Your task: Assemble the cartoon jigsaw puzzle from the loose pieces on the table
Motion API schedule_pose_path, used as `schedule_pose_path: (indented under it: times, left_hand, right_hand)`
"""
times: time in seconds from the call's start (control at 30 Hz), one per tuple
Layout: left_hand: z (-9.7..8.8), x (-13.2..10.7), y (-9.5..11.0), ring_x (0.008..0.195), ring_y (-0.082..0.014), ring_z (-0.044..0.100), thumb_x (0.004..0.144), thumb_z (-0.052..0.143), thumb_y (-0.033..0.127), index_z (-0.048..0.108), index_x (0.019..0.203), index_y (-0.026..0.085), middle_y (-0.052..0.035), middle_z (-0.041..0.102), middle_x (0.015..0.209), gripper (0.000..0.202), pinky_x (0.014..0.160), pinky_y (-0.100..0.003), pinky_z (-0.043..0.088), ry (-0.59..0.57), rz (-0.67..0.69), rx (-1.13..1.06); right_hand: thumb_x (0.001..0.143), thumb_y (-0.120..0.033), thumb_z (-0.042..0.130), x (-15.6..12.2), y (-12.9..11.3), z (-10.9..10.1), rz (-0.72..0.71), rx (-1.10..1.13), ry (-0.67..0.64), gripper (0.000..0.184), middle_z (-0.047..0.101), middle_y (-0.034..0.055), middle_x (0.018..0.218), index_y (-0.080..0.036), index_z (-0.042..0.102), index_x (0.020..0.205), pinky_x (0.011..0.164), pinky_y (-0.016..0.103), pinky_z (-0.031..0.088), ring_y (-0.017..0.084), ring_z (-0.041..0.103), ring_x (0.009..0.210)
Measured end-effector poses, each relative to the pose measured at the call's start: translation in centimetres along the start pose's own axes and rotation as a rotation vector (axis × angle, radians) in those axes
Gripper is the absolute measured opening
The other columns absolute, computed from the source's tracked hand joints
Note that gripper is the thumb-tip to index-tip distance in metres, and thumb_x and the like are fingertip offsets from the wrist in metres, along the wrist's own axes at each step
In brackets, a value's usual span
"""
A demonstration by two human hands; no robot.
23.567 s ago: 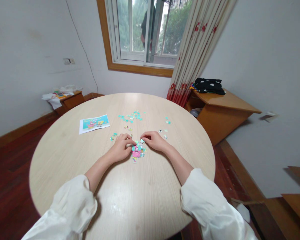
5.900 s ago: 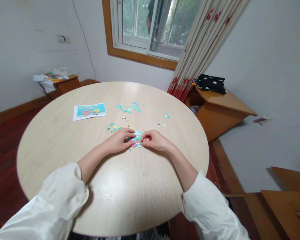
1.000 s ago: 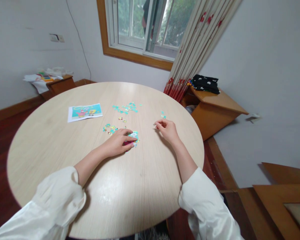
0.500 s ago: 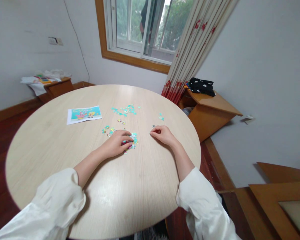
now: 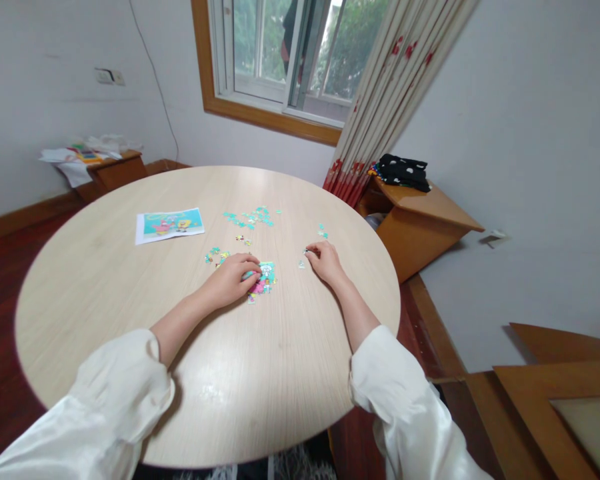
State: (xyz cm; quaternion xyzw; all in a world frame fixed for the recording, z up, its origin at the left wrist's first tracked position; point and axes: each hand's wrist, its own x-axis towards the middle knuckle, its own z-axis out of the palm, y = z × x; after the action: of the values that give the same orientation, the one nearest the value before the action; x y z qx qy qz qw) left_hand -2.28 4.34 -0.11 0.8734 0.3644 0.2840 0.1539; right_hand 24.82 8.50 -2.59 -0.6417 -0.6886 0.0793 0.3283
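My left hand [image 5: 234, 277] lies over the left side of a partly joined jigsaw puzzle [image 5: 267, 272], fingers stretched out and covering part of it. Pink, teal and white cartoon parts show beside the fingertips. To the right, my right hand [image 5: 326, 261] pinches a small dark-and-white puzzle piece [image 5: 307, 251] at the table surface. Just below those fingertips lies a loose pale puzzle piece [image 5: 301, 265]. More loose pieces [image 5: 215, 254] sit beyond my left hand, partly hidden by it.
A printed cartoon picture [image 5: 170, 225] lies on the round wooden table [image 5: 220, 393]. Teal pieces [image 5: 253, 217] are spread toward the far side, with a few more [image 5: 323, 231] at the right. A wooden cabinet [image 5: 420, 227] stands past the table's right edge.
My right hand has let go of the pale piece and moved slightly away from me to the dark-and-white one. My left hand has drawn back a little left, uncovering more of the jigsaw puzzle.
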Motion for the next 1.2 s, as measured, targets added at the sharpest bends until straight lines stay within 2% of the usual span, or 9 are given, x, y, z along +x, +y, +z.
schedule_pose_path:
  times: [0.07, 0.17, 0.3, 0.43, 0.53, 0.67, 0.83, 1.2]
  left_hand:
    - [0.0, 0.0, 0.0, 0.095, -0.0219, 0.061, 0.085, 0.046, 0.022, 0.071, 0.085, 0.019, -0.0081, 0.067, 0.099, 0.024, 0.089, -0.04, 0.047, 0.004, -0.005, 0.004]
    - [0.0, 0.0, 0.0, 0.095, -0.0214, 0.061, 0.084, 0.048, 0.022, 0.071, 0.084, 0.019, -0.0079, 0.067, 0.098, 0.023, 0.089, -0.039, 0.048, 0.007, -0.007, 0.003]
    - [0.0, 0.0, 0.1, 0.093, -0.0207, 0.061, 0.083, 0.051, 0.02, 0.07, 0.083, 0.018, -0.0079, 0.067, 0.097, 0.02, 0.087, -0.038, 0.048, -0.002, 0.012, -0.009]
    - [0.0, 0.0, 0.3, 0.093, -0.0208, 0.061, 0.085, 0.056, 0.024, 0.07, 0.085, 0.018, -0.0083, 0.066, 0.097, 0.016, 0.087, -0.037, 0.047, -0.019, 0.056, -0.027]
    - [-0.1, 0.0, 0.5, 0.092, -0.0205, 0.061, 0.085, 0.058, 0.026, 0.07, 0.088, 0.018, -0.0079, 0.066, 0.097, 0.014, 0.085, -0.036, 0.047, -0.041, 0.061, -0.027]
    - [-0.1, 0.0, 0.5, 0.091, -0.0205, 0.061, 0.085, 0.058, 0.025, 0.07, 0.089, 0.017, -0.0085, 0.066, 0.096, 0.015, 0.085, -0.035, 0.046, -0.073, 0.058, -0.023]
    - [-0.1, -0.1, 0.4, 0.091, -0.0202, 0.061, 0.085, 0.058, 0.024, 0.07, 0.088, 0.017, -0.0086, 0.066, 0.097, 0.014, 0.085, -0.035, 0.046, -0.085, 0.063, -0.022]
    - [-0.1, 0.0, 0.4, 0.09, -0.0201, 0.061, 0.085, 0.058, 0.023, 0.07, 0.086, 0.016, -0.0082, 0.068, 0.095, 0.014, 0.084, -0.035, 0.046, -0.092, 0.067, 0.003]
  right_hand:
    - [0.075, -0.022, 0.061, 0.0, -0.1, -0.2, 0.029, 0.044, -0.003, 0.015, 0.065, 0.0097, 0.091, -0.015, 0.067, 0.086, 0.085, 0.036, 0.044, 0.019, 0.056, 0.085]
    - [0.073, -0.024, 0.061, -0.1, -0.6, -0.6, 0.079, 0.157, -0.022, 0.013, 0.065, 0.0066, 0.081, -0.015, 0.063, 0.081, 0.076, 0.034, 0.046, 0.017, 0.057, 0.074]
    - [0.071, -0.037, 0.063, -0.8, -2.6, -0.8, 0.105, 0.412, -0.063, 0.022, 0.062, 0.0034, 0.072, -0.015, 0.061, 0.076, 0.067, 0.03, 0.047, 0.014, 0.057, 0.066]
    - [0.07, -0.041, 0.065, -2.3, -5.5, -1.3, 0.01, 0.638, -0.314, 0.036, 0.062, 0.0018, 0.076, -0.015, 0.065, 0.096, 0.067, 0.028, 0.048, 0.012, 0.057, 0.067]
    - [0.07, -0.039, 0.068, -3.3, -7.1, -1.8, -0.01, 0.711, -0.522, 0.031, 0.066, 0.004, 0.076, -0.014, 0.069, 0.087, 0.07, 0.03, 0.048, 0.013, 0.059, 0.072]
    - [0.066, -0.033, 0.073, -3.8, -7.8, -2.3, 0.11, 0.771, -0.659, 0.026, 0.065, 0.0023, 0.066, -0.012, 0.068, 0.081, 0.064, 0.028, 0.048, 0.012, 0.06, 0.063]
    - [0.064, -0.028, 0.076, -4.0, -7.8, -2.3, 0.199, 0.784, -0.729, 0.022, 0.064, 0.001, 0.059, -0.012, 0.066, 0.076, 0.061, 0.026, 0.047, 0.011, 0.061, 0.057]
    - [0.066, -0.026, 0.074, -4.0, -8.0, -2.2, 0.167, 0.719, -0.731, 0.017, 0.062, -0.0011, 0.055, -0.012, 0.064, 0.071, 0.055, 0.023, 0.044, 0.009, 0.057, 0.051]
